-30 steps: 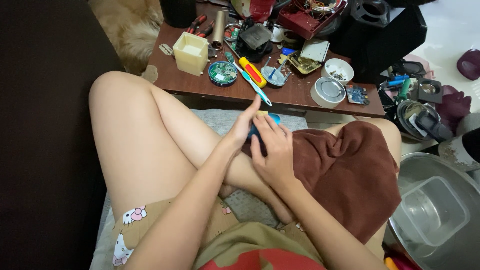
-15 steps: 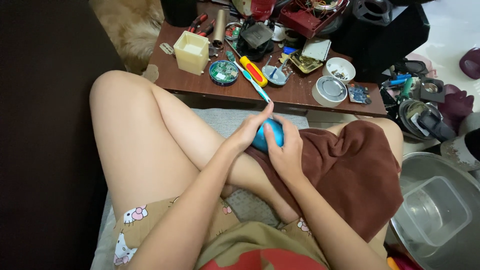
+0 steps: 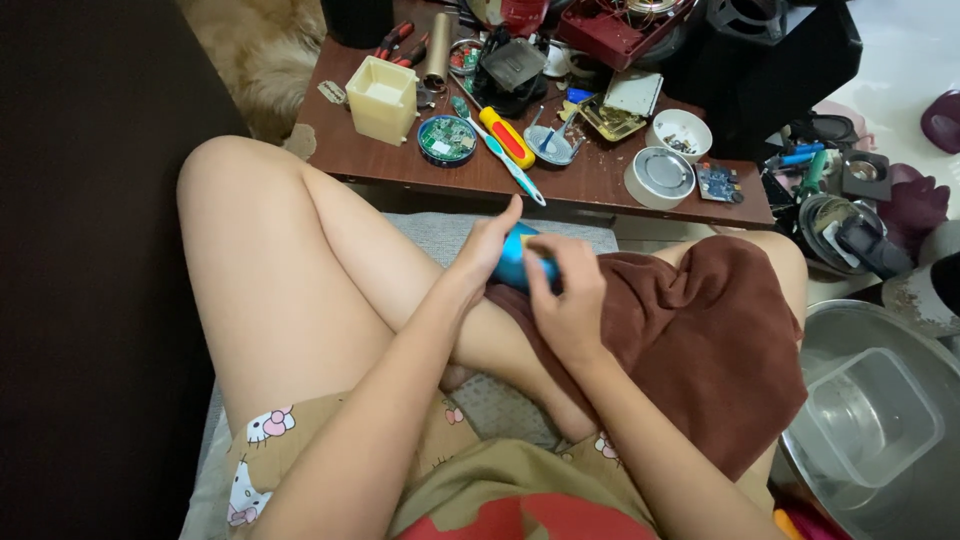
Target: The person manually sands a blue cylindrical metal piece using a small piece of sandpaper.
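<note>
blue gadget held in lap over brown towel, near desk front edge; left hand cupping, right hand pinching; handling step, next needs steady hold.

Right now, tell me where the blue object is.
In the head view the blue object sits centre frame, held between the left hand and right hand, over the brown towel on the lap, just below the wooden table.
</note>
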